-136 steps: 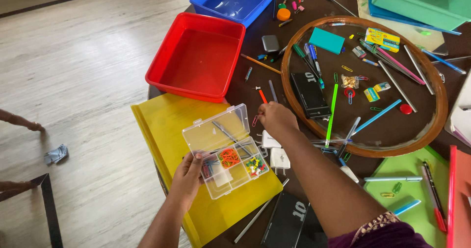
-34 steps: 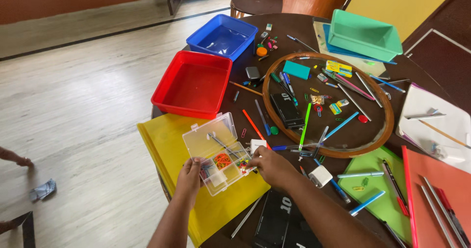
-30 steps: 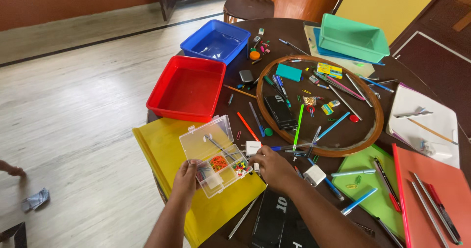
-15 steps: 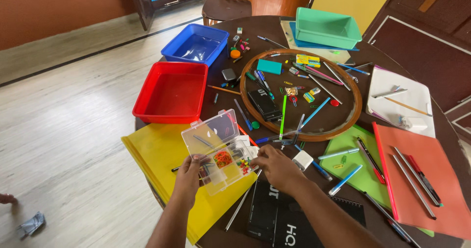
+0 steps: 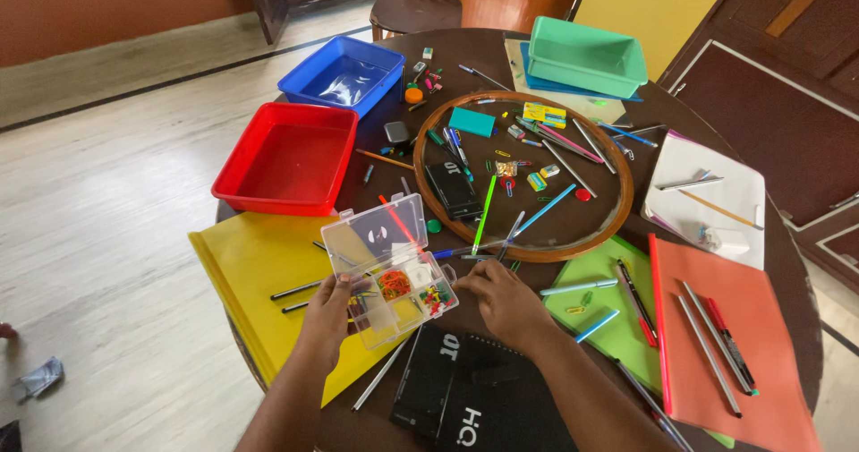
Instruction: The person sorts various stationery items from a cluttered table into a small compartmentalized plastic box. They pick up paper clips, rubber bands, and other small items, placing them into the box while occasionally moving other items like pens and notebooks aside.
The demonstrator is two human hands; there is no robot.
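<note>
Round dark table [image 5: 716,112], near edge: yellow folder [image 5: 242,264] | above it, lifted clear compartment box [image 5: 389,268], lid open, filling under way | left hand [image 5: 327,313] gripping box | right hand [image 5: 501,295] curled beside it, contents indiscernible | next: precise drop into a cell.

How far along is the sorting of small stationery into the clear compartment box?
Done: the clear compartment box already holds orange rubber bands and coloured push pins. In hand: the left hand holds the open box above the yellow folder; the right hand is at its right edge. Left: clips and pens lie scattered in the round tray; the red bin and blue bin look empty.
</note>
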